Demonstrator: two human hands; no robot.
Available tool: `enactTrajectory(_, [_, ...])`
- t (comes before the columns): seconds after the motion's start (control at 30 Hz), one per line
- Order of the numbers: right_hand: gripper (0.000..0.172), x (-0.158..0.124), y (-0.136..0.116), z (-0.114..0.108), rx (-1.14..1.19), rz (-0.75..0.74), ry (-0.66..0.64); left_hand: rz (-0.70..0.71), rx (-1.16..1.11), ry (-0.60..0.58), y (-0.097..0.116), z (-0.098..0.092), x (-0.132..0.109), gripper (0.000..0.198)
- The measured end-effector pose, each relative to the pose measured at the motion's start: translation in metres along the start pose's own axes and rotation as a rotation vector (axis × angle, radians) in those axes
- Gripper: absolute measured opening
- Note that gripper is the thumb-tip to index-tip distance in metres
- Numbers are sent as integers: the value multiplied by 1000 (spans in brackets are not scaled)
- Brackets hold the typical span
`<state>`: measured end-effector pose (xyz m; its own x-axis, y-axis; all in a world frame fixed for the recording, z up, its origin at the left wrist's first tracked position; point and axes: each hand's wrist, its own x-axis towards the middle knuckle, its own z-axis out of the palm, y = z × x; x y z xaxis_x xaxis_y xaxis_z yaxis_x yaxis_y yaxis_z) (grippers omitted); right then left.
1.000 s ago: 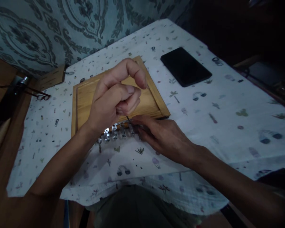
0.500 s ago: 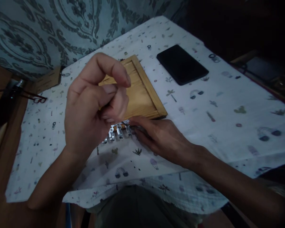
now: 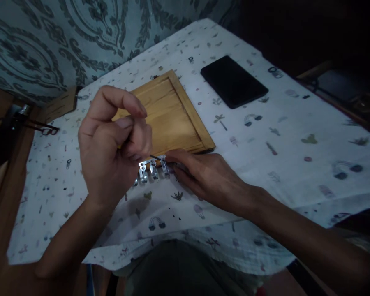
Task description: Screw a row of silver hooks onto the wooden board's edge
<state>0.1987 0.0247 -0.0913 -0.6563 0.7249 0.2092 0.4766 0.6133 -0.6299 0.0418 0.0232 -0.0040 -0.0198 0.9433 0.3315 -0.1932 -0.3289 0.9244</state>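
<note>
A wooden panel with a raised frame (image 3: 169,111) lies on the patterned cloth. Along its near edge is a row of shiny metal hooks (image 3: 154,170). My right hand (image 3: 206,174) is closed at the right end of the hooks, fingertips on something dark and thin that I cannot make out clearly. My left hand (image 3: 111,144) is raised over the panel's left part, its fingers curled in. Whatever it may hold is hidden in its fingers. It covers the left end of the hooks.
A black tablet or phone (image 3: 234,81) lies at the back right. Glasses (image 3: 50,130) and a piece of cardboard (image 3: 60,106) are at the left. A patterned curtain or wall (image 3: 89,24) stands behind the table.
My left hand has moved left and its top is lower, uncovering more of the panel. My right hand stays by the hooks. The view has shifted slightly.
</note>
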Motion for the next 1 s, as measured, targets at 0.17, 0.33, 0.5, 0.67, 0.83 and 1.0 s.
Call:
enactTrajectory(0.17, [30,1,0,1,1,8,-16,-16,42,-38,-2,-2,-2,24])
enactTrajectory(0.33, [31,0,0,1,6,8,-7,-84,9,6,1,3,-5,30])
enactTrajectory(0.5, [31,1,-1,-1,28,26,-21,-48,13,-29,-1,2,-5,26])
enactTrajectory(0.67, [31,1,0,1,24,18,-16,-36,-11,-37,-3,1,-6,26])
enactTrajectory(0.83, [30,0,2,2,22,8,-2,-9,-22,-126,-5,-2,-6,21])
enactTrajectory(1.0, [29,-1,2,2,11,-8,20,-18,-16,-176,-5,-7,-5,21])
